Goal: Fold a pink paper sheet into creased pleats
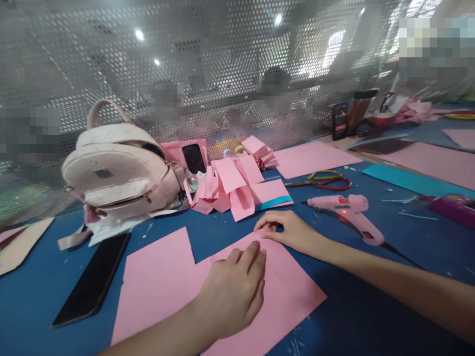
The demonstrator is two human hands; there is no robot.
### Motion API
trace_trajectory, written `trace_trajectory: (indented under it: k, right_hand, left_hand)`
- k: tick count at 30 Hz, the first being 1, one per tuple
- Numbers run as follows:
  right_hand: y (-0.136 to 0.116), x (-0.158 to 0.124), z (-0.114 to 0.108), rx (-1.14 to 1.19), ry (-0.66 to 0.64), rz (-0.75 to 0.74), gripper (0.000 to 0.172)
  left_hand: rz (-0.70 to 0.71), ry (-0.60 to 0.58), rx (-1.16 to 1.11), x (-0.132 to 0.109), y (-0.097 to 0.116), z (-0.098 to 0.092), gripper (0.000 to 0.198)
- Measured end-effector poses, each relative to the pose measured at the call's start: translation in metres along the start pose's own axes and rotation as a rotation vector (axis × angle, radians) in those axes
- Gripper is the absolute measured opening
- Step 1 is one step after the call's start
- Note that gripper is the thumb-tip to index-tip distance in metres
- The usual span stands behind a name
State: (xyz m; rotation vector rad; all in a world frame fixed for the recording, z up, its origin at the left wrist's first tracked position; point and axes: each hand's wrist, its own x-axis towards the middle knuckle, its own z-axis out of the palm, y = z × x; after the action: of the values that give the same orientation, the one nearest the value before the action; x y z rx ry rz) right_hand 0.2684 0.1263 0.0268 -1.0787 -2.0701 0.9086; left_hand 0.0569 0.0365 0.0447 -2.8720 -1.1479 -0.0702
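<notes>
Left fingers [257, 264] over pink sheet [289, 291], grip unclear | right fingers [267, 217] pinching edge | backpack [115, 170] agape, contents hidden

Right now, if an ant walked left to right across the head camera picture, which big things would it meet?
Bag → left hand → right hand → pink glue gun → purple thing at the right edge.

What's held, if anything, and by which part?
Right hand seems to pinch a flat pink paper sheet by its far edge; left hand lies over it, grip unclear.
</notes>
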Motion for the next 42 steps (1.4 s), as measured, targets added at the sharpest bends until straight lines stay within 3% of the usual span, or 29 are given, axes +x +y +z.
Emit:
trace_trajectory:
  k: [9,21,42]
  right_hand:
    - [0.0016,-0.0013,0.0013,0.020,0.008,0.039,0.014]
    - [-0.0010,-0.0003,-0.0003,0.065,0.012,0.121,0.017]
    - [0.0030,0.0007,-0.0012,0.116,0.005,0.135,0.020]
  left_hand:
    - [0.012,-0.030,-0.005,0.0006,-0.0007,0.0002,0.054]
    - [0.046,0.014,-0.027,-0.0026,-0.0078,0.0007,0.048]
    - [0.051,0.012,0.009,-0.0038,-0.0065,-0.0029,0.045]
